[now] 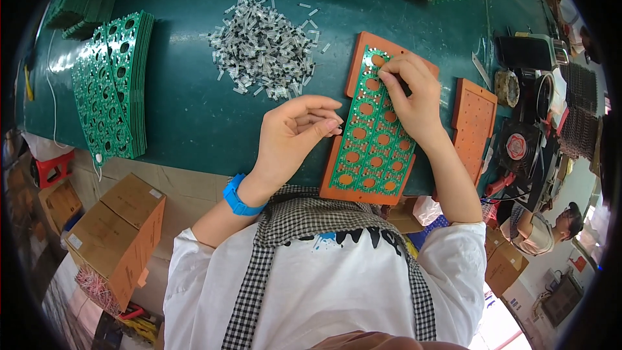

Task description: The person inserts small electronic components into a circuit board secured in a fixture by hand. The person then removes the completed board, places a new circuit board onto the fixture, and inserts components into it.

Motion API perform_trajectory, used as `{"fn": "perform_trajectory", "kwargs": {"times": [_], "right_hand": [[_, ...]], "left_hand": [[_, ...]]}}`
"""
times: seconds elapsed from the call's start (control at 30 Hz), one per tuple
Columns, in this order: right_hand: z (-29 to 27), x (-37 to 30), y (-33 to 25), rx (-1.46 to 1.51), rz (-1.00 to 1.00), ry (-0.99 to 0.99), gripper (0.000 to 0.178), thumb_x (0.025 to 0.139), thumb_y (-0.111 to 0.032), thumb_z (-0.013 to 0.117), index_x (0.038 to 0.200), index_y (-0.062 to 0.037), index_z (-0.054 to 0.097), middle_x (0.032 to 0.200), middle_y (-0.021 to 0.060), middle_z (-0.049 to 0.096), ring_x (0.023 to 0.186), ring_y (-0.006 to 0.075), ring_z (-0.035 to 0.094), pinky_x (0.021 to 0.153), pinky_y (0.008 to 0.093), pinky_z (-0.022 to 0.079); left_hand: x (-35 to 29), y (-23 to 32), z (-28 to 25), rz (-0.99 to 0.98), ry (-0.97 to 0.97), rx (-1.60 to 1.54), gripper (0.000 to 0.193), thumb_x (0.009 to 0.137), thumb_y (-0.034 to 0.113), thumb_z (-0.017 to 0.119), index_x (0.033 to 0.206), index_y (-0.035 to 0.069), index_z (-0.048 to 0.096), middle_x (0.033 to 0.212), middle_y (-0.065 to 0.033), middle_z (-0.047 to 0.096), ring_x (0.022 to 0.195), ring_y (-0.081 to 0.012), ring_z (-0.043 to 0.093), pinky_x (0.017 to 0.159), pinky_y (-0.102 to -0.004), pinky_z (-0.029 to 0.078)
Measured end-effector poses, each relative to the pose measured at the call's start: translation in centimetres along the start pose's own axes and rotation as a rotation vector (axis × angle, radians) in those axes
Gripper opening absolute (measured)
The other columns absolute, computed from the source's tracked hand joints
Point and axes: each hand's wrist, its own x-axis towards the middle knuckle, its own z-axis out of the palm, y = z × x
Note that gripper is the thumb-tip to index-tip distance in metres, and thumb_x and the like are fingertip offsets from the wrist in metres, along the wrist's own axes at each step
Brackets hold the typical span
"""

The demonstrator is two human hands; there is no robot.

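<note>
A green circuit board panel (364,131) with rows of round holes lies on an orange tray (356,65) in front of me, slightly right of the middle. My right hand (414,94) is over its far end, thumb and forefinger pinched close to the board; anything between them is hidden. Left of the panel, my left hand (295,131) hovers with curled fingers and thumb together. A tiny dark bit shows at those fingertips, too small to name. Beyond this hand spreads a heap of small clear-and-black parts (262,45).
Green circuit board panels (113,91) are stacked at the left, with more piles at the far edge. Right of my tray are another orange tray (474,123), a dark fan (520,148) and a small jar (506,87). Cardboard boxes (110,227) stand on the floor.
</note>
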Motion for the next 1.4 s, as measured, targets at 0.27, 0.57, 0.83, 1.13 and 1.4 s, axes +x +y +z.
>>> {"fn": "perform_trajectory", "kwargs": {"times": [0.27,0.57,0.83,1.13,1.4], "right_hand": [[-0.1,-1.2,-0.8,-0.383,-0.254,0.03,0.018,0.073,-0.01,0.073,0.089,-0.0059,0.066,0.084,0.005,0.061,0.079,0.0221,0.062,0.066,0.0342,0.049],[-0.7,-3.2,-3.2,-0.164,-0.524,-0.043,0.032,0.068,-0.019,0.074,0.098,-0.0065,0.067,0.09,0.0025,0.064,0.077,0.0196,0.061,0.062,0.0306,0.048],[-0.7,-2.8,-2.6,0.092,0.043,-0.051,0.01,0.079,0.001,0.066,0.088,-0.0015,0.063,0.086,0.0082,0.062,0.079,0.0252,0.061,0.068,0.0337,0.049],[0.1,-2.7,-2.2,0.109,0.118,-0.038,0.007,0.081,0.001,0.066,0.087,0.0,0.063,0.086,0.0082,0.061,0.08,0.0231,0.06,0.068,0.033,0.048],[0.8,-3.1,-2.1,0.085,0.121,0.017,0.006,0.081,-0.001,0.066,0.086,-0.0005,0.063,0.084,0.0082,0.06,0.079,0.0225,0.059,0.068,0.0315,0.047]], "left_hand": [[0.2,1.2,0.4,-0.095,0.05,0.014,0.025,0.089,-0.002,0.059,0.115,-0.005,0.057,0.093,-0.0113,0.068,0.077,-0.0147,0.067,0.069,-0.0239,0.055],[0.2,1.1,1.3,-0.183,-0.032,-0.018,0.028,0.089,0.001,0.061,0.116,-0.003,0.056,0.085,-0.0073,0.069,0.061,-0.0067,0.058,0.051,-0.0185,0.043],[-0.1,1.5,-0.1,0.421,0.369,1.265,0.03,0.072,0.014,0.076,0.097,0.012,0.061,0.085,-0.0058,0.054,0.077,-0.0259,0.058,0.062,-0.0365,0.047],[0.3,1.8,-1.8,0.382,0.347,1.256,0.017,0.076,0.008,0.072,0.091,0.007,0.063,0.085,-0.0065,0.054,0.076,-0.0266,0.058,0.065,-0.0371,0.045],[-0.2,1.4,-2.1,0.444,0.276,1.319,0.011,0.081,0.0,0.065,0.091,0.004,0.061,0.09,-0.0075,0.058,0.077,-0.0283,0.06,0.065,-0.0348,0.048]]}}
